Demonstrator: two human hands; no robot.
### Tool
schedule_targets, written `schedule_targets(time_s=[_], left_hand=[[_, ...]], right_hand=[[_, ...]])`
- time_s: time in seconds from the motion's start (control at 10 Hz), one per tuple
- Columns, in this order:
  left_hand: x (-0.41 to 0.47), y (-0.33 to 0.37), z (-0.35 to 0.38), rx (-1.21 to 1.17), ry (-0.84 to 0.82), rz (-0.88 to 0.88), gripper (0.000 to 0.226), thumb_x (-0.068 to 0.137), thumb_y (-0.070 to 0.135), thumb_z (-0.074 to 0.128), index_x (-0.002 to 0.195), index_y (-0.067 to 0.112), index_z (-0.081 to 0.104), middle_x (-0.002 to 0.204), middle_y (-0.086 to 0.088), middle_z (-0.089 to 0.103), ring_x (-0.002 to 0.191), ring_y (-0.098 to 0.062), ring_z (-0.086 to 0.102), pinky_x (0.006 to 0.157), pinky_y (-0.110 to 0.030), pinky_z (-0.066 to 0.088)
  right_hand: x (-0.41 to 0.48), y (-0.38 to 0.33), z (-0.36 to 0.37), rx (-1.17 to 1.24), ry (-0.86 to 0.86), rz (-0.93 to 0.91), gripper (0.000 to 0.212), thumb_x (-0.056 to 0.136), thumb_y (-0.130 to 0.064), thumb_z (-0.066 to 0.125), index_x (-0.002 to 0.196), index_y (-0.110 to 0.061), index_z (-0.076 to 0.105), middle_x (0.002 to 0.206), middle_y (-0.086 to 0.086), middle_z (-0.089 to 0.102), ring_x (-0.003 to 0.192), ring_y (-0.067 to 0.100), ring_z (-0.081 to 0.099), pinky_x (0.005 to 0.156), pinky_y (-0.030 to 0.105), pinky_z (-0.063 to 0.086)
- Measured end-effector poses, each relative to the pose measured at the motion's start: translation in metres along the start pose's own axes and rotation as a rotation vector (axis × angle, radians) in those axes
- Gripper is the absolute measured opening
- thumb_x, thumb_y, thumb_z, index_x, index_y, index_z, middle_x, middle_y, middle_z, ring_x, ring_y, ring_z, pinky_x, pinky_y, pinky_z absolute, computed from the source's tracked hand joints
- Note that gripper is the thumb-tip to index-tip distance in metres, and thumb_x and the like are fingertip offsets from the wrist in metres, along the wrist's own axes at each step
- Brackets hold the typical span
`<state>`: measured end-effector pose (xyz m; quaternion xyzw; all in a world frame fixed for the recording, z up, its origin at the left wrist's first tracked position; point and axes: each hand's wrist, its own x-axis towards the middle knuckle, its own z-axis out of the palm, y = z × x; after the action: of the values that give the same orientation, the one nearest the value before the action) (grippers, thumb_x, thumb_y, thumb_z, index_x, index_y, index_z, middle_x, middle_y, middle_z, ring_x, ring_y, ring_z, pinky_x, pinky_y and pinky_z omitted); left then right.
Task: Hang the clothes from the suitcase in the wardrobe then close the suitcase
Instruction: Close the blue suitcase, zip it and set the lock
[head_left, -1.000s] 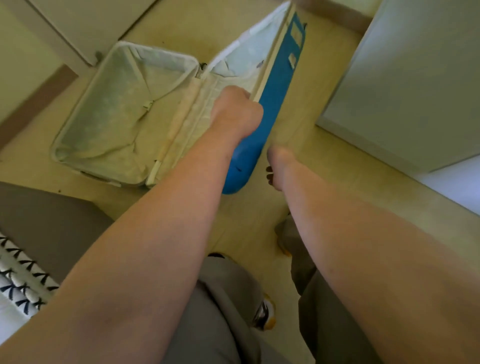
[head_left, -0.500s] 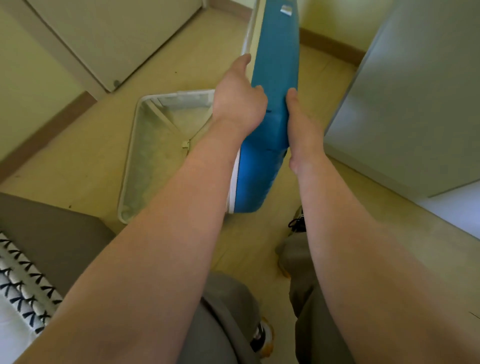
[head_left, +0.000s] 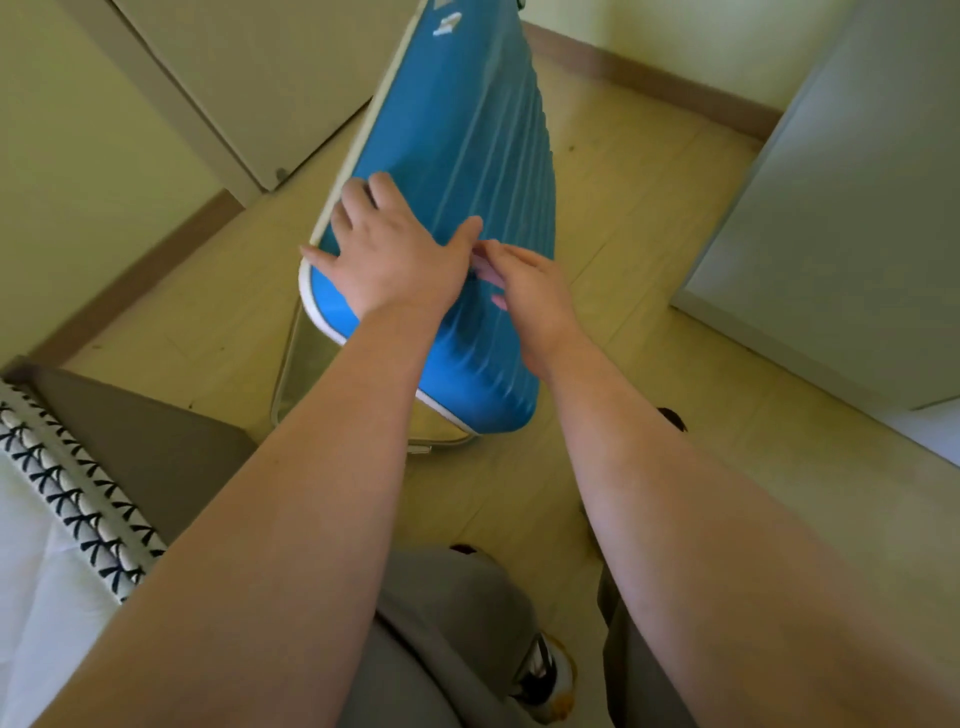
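swung down from upright, the suitcase's blue lid (head_left: 467, 156) now leans low over the lower shell (head_left: 293, 384) on the wooden floor (head_left: 649, 208), a gap still showing. left hand (head_left: 395, 260) presses flat on it, fingers spread, grasping nothing; right hand (head_left: 535, 306) lies just beside, fingers loose, holding nothing.

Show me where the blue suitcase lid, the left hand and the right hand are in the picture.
blue suitcase lid (head_left: 467, 130): head view, ribbed outer shell.
left hand (head_left: 395, 260): head view, back of the hand.
right hand (head_left: 537, 300): head view, back of the hand.
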<state>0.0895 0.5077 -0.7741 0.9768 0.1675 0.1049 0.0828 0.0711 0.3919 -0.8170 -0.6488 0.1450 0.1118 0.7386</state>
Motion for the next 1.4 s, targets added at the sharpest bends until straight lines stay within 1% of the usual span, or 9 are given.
schedule_targets(time_s=[0.1,0.3,0.4,0.5,0.6,0.8,1.1,1.3,1.4], left_hand=[[0.005,-0.030,0.008,0.071,-0.058,-0.063,0.110,0.072,0.084,0.057,0.155,0.018,0.025,0.155,-0.007,0.035,0.144,-0.030,0.034,0.110,-0.072,0.024],[0.022,-0.098,0.018,-0.030,-0.097,-0.147,0.106,0.074,0.072,0.070,0.156,0.020,0.027,0.156,-0.002,0.041,0.141,-0.030,0.041,0.107,-0.062,0.037],[0.032,-0.139,0.030,-0.071,-0.119,-0.175,0.106,0.073,0.076,0.067,0.156,0.023,0.028,0.154,0.001,0.045,0.136,-0.031,0.047,0.105,-0.058,0.043],[0.043,-0.181,0.045,-0.118,-0.139,-0.201,0.101,0.073,0.078,0.064,0.152,0.024,0.035,0.143,-0.001,0.056,0.126,-0.033,0.056,0.096,-0.052,0.051],[0.049,-0.216,0.067,-0.187,-0.160,-0.248,0.094,0.071,0.081,0.059,0.145,0.025,0.043,0.134,-0.002,0.062,0.117,-0.034,0.061,0.089,-0.049,0.054],[0.046,-0.255,0.107,-0.179,-0.357,-0.392,0.097,0.076,0.086,0.047,0.147,0.021,0.037,0.136,-0.009,0.058,0.123,-0.040,0.053,0.095,-0.055,0.050],[0.003,-0.265,0.174,-0.379,-0.456,-0.543,0.071,0.095,0.063,0.052,0.139,0.008,0.046,0.137,-0.016,0.056,0.124,-0.041,0.052,0.103,-0.049,0.046],[-0.017,-0.246,0.208,-0.479,-0.286,-1.025,0.080,0.097,0.057,0.047,0.157,0.009,0.024,0.161,-0.011,0.030,0.146,-0.035,0.033,0.120,-0.049,0.027],[-0.042,-0.207,0.206,-0.727,-0.378,-1.352,0.058,0.111,0.028,0.025,0.161,0.008,0.003,0.165,-0.022,0.016,0.150,-0.039,0.022,0.110,-0.048,0.038]], right_hand=[[0.014,0.017,0.007,-0.091,0.135,0.121,0.017,0.093,-0.023,0.061,0.079,-0.018,0.069,0.081,-0.007,0.064,0.076,0.009,0.058,0.071,0.026,0.044],[0.007,0.088,0.008,-0.255,0.228,0.547,0.026,0.101,-0.020,0.043,0.075,-0.022,0.040,0.077,-0.002,0.038,0.062,0.011,0.035,0.078,0.034,0.041],[0.008,0.114,0.013,-0.205,0.184,0.635,0.029,0.104,-0.019,0.039,0.127,-0.015,0.056,0.108,0.008,0.056,0.070,0.012,0.043,0.067,0.029,0.042],[0.007,0.129,0.014,-0.322,0.157,0.678,0.045,0.104,-0.015,0.043,0.148,-0.006,0.041,0.146,0.013,0.049,0.123,0.026,0.055,0.102,0.033,0.046],[0.014,0.131,0.012,-0.398,0.115,0.640,0.045,0.103,-0.016,0.044,0.147,-0.005,0.042,0.146,0.014,0.049,0.132,0.032,0.049,0.109,0.039,0.042],[0.021,0.149,0.017,-0.472,0.145,0.627,0.042,0.096,-0.022,0.050,0.136,-0.010,0.052,0.121,0.007,0.059,0.104,0.026,0.056,0.083,0.031,0.046],[0.030,0.148,0.012,-0.769,0.195,0.469,0.040,0.092,-0.012,0.047,0.132,-0.009,0.048,0.123,0.012,0.041,0.118,0.034,0.051,0.104,0.043,0.047],[0.034,0.151,0.011,-0.710,0.195,0.447,0.036,0.085,-0.009,0.045,0.118,-0.013,0.060,0.129,0.012,0.046,0.104,0.032,0.058,0.097,0.045,0.053],[0.032,0.151,0.010,-0.635,0.218,0.444,0.042,0.087,-0.007,0.044,0.125,-0.015,0.060,0.132,0.013,0.048,0.106,0.032,0.057,0.097,0.043,0.054]])
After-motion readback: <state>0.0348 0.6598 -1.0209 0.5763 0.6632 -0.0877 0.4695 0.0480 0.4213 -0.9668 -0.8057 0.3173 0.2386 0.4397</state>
